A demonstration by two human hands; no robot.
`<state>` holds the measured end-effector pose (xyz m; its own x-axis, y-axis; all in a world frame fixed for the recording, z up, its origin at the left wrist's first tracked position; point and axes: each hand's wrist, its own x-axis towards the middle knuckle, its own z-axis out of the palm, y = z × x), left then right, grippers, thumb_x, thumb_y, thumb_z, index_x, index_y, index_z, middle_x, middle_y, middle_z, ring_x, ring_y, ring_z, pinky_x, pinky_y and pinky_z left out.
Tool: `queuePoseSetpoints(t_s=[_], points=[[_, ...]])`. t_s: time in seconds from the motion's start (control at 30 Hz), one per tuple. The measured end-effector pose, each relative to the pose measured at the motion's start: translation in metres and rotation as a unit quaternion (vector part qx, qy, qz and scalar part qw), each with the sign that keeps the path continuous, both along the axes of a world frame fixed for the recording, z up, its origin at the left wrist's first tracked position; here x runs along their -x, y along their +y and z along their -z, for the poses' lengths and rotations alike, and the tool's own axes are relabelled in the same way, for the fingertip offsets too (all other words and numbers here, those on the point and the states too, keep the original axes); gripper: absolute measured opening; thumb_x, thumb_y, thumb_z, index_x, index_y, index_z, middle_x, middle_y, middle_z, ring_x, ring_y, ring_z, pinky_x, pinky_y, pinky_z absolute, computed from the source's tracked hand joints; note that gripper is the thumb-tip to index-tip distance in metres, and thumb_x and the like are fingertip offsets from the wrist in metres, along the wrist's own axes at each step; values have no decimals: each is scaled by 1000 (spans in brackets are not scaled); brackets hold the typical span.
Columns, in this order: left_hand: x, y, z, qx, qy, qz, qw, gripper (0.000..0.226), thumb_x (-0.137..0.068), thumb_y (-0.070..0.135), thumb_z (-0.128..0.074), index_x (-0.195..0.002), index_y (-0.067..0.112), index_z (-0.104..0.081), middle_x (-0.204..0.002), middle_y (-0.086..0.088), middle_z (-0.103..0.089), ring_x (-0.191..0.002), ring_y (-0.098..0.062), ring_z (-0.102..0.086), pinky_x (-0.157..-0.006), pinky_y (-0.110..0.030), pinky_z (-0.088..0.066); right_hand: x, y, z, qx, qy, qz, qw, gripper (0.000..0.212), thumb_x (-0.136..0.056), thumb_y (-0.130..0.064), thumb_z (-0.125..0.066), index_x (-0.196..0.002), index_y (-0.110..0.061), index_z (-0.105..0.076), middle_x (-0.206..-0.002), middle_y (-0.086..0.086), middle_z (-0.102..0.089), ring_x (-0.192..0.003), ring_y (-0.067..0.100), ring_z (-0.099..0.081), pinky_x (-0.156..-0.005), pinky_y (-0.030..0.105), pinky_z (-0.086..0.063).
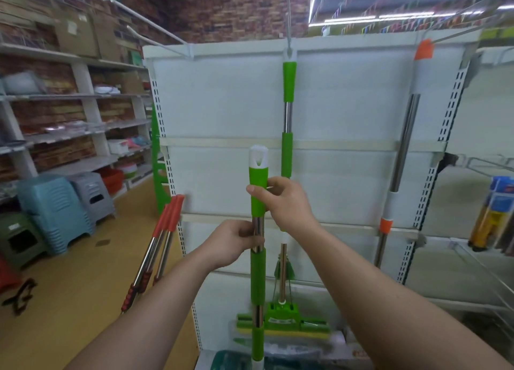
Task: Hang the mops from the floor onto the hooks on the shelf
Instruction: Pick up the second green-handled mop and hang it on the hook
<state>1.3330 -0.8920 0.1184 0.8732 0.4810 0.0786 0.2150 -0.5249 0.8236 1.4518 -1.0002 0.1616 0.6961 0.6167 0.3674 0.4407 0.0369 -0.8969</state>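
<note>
- My left hand (236, 241) is nearest, at 6 o'clock, its fingers (251, 232) curled round the bare metal stretch of the mop (258, 272), which I hold upright in front of me.
- My right hand (288, 202) sits just above, thumb and fingers closed round the top green sleeve.
- I judge the pole stiff and light. The metal is likely slick and the green sleeves grippier, so those are the places to hold.
- The white cap (259, 155), with its hanging hole, tops the pole.
- At 9 o'clock, red-handled mops (167, 239) lean against the shelf (222, 105).
- Farthest, at 12 o'clock, a green hung mop (288, 86) dangles from its hook (289, 49). A bare prong (150, 22) juts out at 11.
</note>
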Motion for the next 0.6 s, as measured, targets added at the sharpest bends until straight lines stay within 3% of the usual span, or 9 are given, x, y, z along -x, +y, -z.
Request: queuePoseSetpoints(t_s=[0.07,0.13,0.27,0.4,0.6], points=[[-5,-3,-8,6,-6,4,1000,16,-95,23,-69,-99,9,-76,-96,-9,-80,-92,-26,-71,-78,-34,-51,-4,-6,-11,-5,-4,-4,1000,34,-74,-62,-78,-89,-32,-75,-79,-9,-79,-70,7,-73,-64,27,-51],[-9,-5,-17,11,-11,13,1000,14,-95,24,-69,-97,13,-77,-93,-5,-80,-98,-25,-72,-82,-37,-55,-8,-11,-21,-12,-4,-10,1000,32,-76,-59,-78,-91,-32,-77,-81,-6,-80,-71,8,-74,-67,28,-52],[-17,-7,-34,3,-24,26,999,12,-95,26,-68,-91,19,-77,-89,0,-80,-89,-16,-71,-81,-37,-56,-15,-17,-36,-24,-8,-15,1000,29,-83,-54,-77,-97,-29,-77,-83,-3,-79,-75,12,-72,-68,30,-48],[-24,-6,-47,-2,-42,35,999,13,-95,25,-68,-87,19,-77,-83,0,-79,-81,-13,-66,-78,-36,-54,-19,-16,-51,-42,-26,-20,999,28,-87,-51,-74,-99,-26,-78,-81,-3,-78,-75,14,-72,-79,39,-58],[-36,-6,-67,7,-67,59,996,11,-94,26,-69,-91,18,-77,-87,-3,-79,-77,-8,-67,-74,-33,-53,-25,-16,-72,-58,-50,15,997,23,-81,-60,-70,-90,-40,-77,-76,-4,-78,-75,17,-74,-78,41,-61]])
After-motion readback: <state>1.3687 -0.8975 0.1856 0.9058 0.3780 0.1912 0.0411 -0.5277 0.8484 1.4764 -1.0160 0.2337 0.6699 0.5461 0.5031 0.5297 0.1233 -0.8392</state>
